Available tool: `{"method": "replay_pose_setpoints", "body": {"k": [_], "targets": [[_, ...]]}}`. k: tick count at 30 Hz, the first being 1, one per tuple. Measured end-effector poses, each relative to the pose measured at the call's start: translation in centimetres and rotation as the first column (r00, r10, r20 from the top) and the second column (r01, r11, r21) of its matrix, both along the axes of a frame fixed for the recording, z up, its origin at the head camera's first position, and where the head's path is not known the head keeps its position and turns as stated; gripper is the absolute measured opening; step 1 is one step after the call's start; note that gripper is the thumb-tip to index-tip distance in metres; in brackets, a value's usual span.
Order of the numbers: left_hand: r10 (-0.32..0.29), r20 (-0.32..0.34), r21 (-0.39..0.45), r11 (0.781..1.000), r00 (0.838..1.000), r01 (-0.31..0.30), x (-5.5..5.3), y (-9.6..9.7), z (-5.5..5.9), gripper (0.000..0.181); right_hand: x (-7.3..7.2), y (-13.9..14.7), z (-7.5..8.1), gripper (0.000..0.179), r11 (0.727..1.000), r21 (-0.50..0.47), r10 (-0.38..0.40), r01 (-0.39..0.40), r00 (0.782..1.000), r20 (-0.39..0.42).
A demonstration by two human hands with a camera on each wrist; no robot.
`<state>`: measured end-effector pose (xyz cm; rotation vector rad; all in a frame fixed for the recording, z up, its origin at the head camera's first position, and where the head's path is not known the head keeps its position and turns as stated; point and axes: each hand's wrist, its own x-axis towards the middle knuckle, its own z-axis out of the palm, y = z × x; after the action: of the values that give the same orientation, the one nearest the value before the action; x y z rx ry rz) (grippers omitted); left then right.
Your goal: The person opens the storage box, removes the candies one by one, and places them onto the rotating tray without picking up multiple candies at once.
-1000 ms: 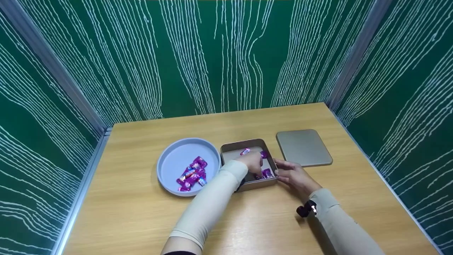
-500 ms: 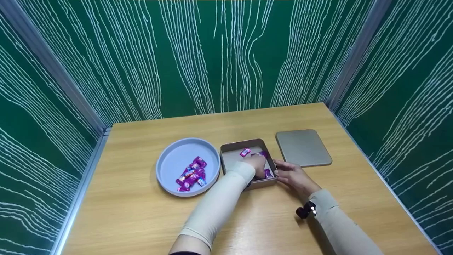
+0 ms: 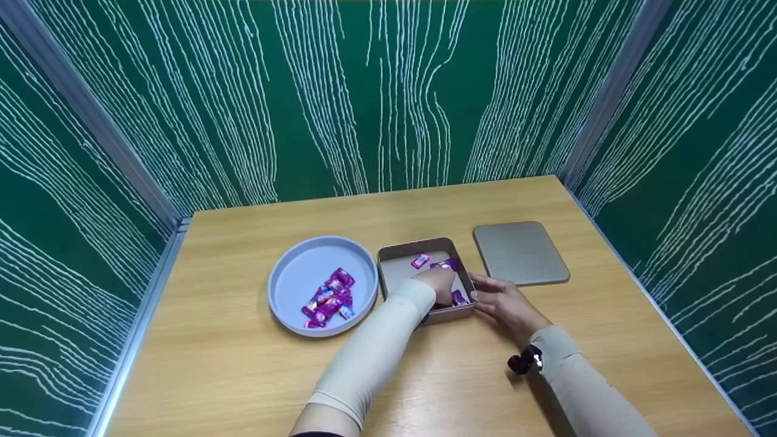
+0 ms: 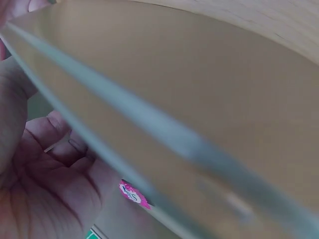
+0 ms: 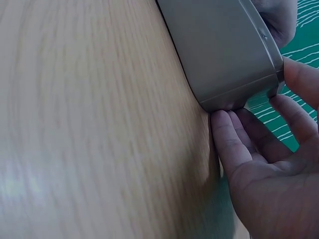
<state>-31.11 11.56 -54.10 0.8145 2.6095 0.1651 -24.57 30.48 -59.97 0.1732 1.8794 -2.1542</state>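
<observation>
My left hand [image 3: 439, 284] reaches down into a square metal tin [image 3: 450, 315]. Its fingers bend inward in the left wrist view, but their tips are hidden, so I cannot tell whether they pinch anything. Several purple and pink wrapped candies lie in the tin around that hand, including a pink candy [image 3: 420, 261] near the back and a purple candy [image 3: 458, 297] in the front right corner. My right hand [image 3: 510, 306] touches the tin's right side; in the right wrist view, its fairly straight fingers [image 5: 230, 142] press the wall, with the thumb near the rim.
A round, pale blue tray [image 3: 291, 273] stands just left of the tin, with a heap of similar candies [image 3: 331, 300] in it. The tin's flat lid [image 3: 521, 254] lies to the right. Green panels [image 3: 400, 91] with white lines enclose the wooden table [image 3: 230, 364].
My left hand has shifted slightly right inside the tin, uncovering more of the pink candy at the back, then has stayed almost still. My right hand has kept its place.
</observation>
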Motion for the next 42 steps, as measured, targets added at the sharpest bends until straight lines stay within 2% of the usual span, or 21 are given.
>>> {"method": "replay_pose_setpoints", "body": {"k": [1, 4, 5, 7, 11, 12, 14, 16, 19, 20, 21, 23, 25, 28, 31, 33, 36, 39, 42], "targets": [[-0.003, -0.01, 0.003, 1.0, 1.0, 0.003, -0.6, 0.2, -1.0, 0.013, 0.0, 0.0, -0.1, 0.07, 1.0, -0.002, -0.002, 0.002, 1.0, 0.0], [0.003, 0.008, -0.011, 1.0, 1.0, -0.003, -1.9, 0.6, -2.7, 0.013, -0.1, 0.0, -0.2, 0.069, 1.0, 0.002, -0.007, 0.007, 1.0, 0.003], [0.005, 0.006, -0.005, 1.0, 1.0, -0.005, -2.6, 0.7, -3.6, 0.013, -0.1, 0.0, -0.2, 0.069, 1.0, 0.004, -0.009, 0.009, 1.0, 0.005], [0.01, -0.006, 0.0, 1.0, 1.0, -0.01, -4.2, 1.1, -6.3, 0.014, -0.1, 0.0, -0.3, 0.069, 1.0, 0.006, -0.01, 0.01, 1.0, 0.005], [0.001, 0.001, 0.0, 1.0, 1.0, -0.001, -6.8, 1.6, -10.1, 0.018, -0.1, 0.0, -0.4, 0.069, 1.0, 0.01, -0.013, 0.013, 1.0, 0.009], [0.002, 0.0, 0.001, 1.0, 1.0, -0.002, -7.1, 1.6, -10.5, 0.017, -0.1, 0.0, -0.4, 0.069, 1.0, 0.011, -0.014, 0.014, 1.0, 0.009], [0.025, 0.008, -0.002, 1.0, 1.0, -0.025, -7.3, 1.6, -10.6, 0.012, -0.1, 0.0, -0.5, 0.069, 1.0, 0.017, -0.011, 0.011, 1.0, 0.01], [0.047, 0.005, 0.023, 0.999, 0.999, -0.047, -6.6, 1.0, -9.2, 0.016, -0.1, 0.0, -0.5, 0.07, 1.0, 0.02, -0.007, 0.007, 1.0, 0.009], [0.092, 0.033, 0.065, 0.993, 0.995, -0.094, -4.4, -0.2, -5.2, 0.036, -0.2, 0.0, -0.5, 0.069, 1.0, 0.021, -0.003, 0.003, 1.0, 0.007], [0.09, 0.041, 0.08, 0.992, 0.995, -0.093, -3.7, -0.7, -3.7, 0.04, -0.2, 0.0, -0.5, 0.069, 1.0, 0.018, -0.005, 0.004, 1.0, 0.008], [0.094, 0.062, 0.096, 0.99, 0.994, -0.1, -2.9, -1.2, -2.1, 0.041, -0.2, 0.0, -0.5, 0.068, 1.0, 0.017, -0.002, 0.002, 1.0, 0.008], [0.108, 0.099, 0.117, 0.986, 0.989, -0.119, -2.1, -1.9, -0.2, 0.039, -0.2, 0.0, -0.5, 0.068, 1.0, 0.014, -0.005, 0.005, 1.0, 0.009], [0.122, 0.112, 0.134, 0.982, 0.986, -0.136, -2.2, -2.5, 0.4, 0.028, -0.2, 0.0, -0.5, 0.069, 1.0, 0.018, -0.002, 0.002, 1.0, 0.009], [0.146, 0.107, 0.159, 0.974, 0.983, -0.162, -3.0, -3.2, 0.4, 0.017, -0.2, 0.0, -0.4, 0.069, 1.0, 0.02, -0.003, 0.003, 1.0, 0.001], [0.158, 0.133, 0.202, 0.962, 0.978, -0.182, -3.8, -4.1, 0.7, 0.03, -0.2, 0.1, -0.4, 0.069, 1.0, 0.023, -0.004, 0.004, 1.0, 0.004], [0.153, 0.166, 0.232, 0.954, 0.974, -0.19, -4.1, -4.9, 1.4, 0.036, -0.1, 0.2, -0.3, 0.068, 1.0, 0.03, 0.0, 0.0, 1.0, 0.007], [0.155, 0.254, 0.288, 0.93, 0.955, -0.228, -4.5, -6.3, 3.0, 0.038, -0.1, 0.2, -0.3, 0.068, 0.999, 0.044, -0.009, 0.009, 1.0, 0.018], [0.174, 0.302, 0.337, 0.9, 0.937, -0.276, -4.9, -7.7, 4.0, 0.021, 0.0, 0.3, -0.3, 0.068, 0.999, 0.051, -0.012, 0.011, 1.0, 0.019], [0.193, 0.308, 0.376, 0.875, 0.932, -0.305, -5.3, -9.1, 4.7, 0.006, 0.0, 0.3, -0.4, 0.069, 0.998, 0.055, -0.004, 0.003, 1.0, 0.023]]}}
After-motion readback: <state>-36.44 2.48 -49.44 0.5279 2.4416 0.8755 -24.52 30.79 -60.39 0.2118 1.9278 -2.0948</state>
